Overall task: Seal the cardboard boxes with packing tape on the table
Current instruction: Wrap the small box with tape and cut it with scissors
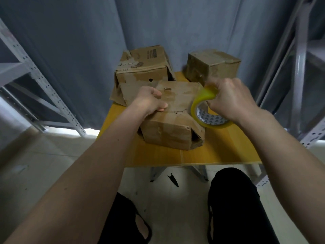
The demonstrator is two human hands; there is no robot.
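Observation:
A worn cardboard box (173,120) lies nearest me on the yellow table (228,147). My left hand (149,100) presses down on its top left, fingers curled over the far edge. My right hand (230,99) grips a roll of yellowish packing tape (207,111) held at the box's right side, fingers through the core. Behind stand a larger printed box (143,66) with a loose flap and a smaller box (212,65) at the back right.
Grey metal shelving (35,74) stands to the left and more shelving (299,67) to the right. A grey curtain (158,23) hangs behind the table. My legs in black trousers (232,199) are below the table's front edge.

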